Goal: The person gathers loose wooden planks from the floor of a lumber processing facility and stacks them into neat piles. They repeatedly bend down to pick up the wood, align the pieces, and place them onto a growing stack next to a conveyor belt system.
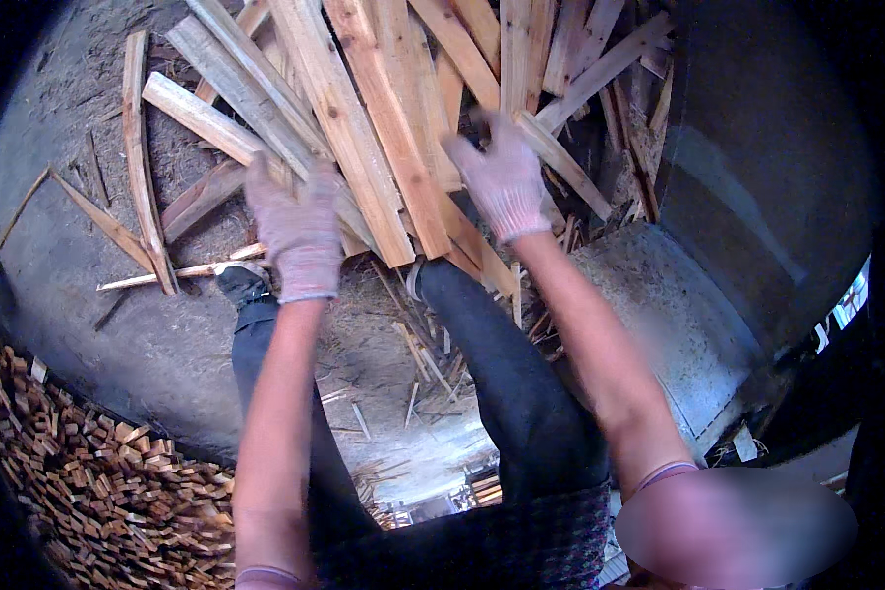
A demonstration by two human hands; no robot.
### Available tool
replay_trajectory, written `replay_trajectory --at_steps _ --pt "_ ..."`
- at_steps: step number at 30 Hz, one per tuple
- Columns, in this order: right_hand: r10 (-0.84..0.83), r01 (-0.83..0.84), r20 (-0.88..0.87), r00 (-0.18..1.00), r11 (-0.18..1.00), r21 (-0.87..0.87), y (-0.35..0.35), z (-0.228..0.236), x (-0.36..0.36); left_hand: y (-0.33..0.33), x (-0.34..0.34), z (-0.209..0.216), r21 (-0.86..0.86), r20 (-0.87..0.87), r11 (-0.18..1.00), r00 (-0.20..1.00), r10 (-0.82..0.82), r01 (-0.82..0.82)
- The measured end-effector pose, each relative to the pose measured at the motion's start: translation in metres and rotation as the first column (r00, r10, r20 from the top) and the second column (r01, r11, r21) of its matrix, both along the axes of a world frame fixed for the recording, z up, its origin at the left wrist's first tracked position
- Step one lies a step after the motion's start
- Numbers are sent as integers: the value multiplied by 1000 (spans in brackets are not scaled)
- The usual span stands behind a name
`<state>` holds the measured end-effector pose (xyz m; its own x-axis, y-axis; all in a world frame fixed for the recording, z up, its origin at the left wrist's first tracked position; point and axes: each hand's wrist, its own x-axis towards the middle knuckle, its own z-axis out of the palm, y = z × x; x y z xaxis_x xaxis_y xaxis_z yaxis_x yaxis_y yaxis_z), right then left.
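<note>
Planks point(388, 128) lie in a messy fan on the floor point(59, 246) in front of the person, with two ends near the right shoe point(415, 283). The gloved left hand point(300, 236) is over the fan's left side, its fingers blurry but spread apart; I can't tell if they touch wood. The right hand point(506, 187), gloved too, is over the other side, thumb and fingers wide, with nothing I can see gripped. The wood is crossed and piled up, so tugging a low piece might make the top ones slide onto that shoe. Rough edges could give splinters. Farther off, at the lower left, sits a big pile of little wood pieces point(108, 472).
</note>
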<state>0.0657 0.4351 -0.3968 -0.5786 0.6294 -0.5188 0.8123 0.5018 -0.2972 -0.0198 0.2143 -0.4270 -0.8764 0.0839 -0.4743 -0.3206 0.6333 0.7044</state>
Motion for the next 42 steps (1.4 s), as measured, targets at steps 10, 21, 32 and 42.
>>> replay_trajectory --at_steps 10,21,32,42 --pt "161 118 489 857 863 -492 -23 -3 135 -3 -52 -36 -81 224 996 974 -6 24" --pt "168 194 457 874 740 -644 -33 63 129 21 -66 -8 -264 259 937 952 -161 230" --pt "195 65 496 846 886 -459 -71 93 127 16 -87 -42 -346 205 895 954 -220 281" --pt "156 -120 531 833 988 -102 -69 214 97 -70 6 -14 -121 139 909 914 -382 398"
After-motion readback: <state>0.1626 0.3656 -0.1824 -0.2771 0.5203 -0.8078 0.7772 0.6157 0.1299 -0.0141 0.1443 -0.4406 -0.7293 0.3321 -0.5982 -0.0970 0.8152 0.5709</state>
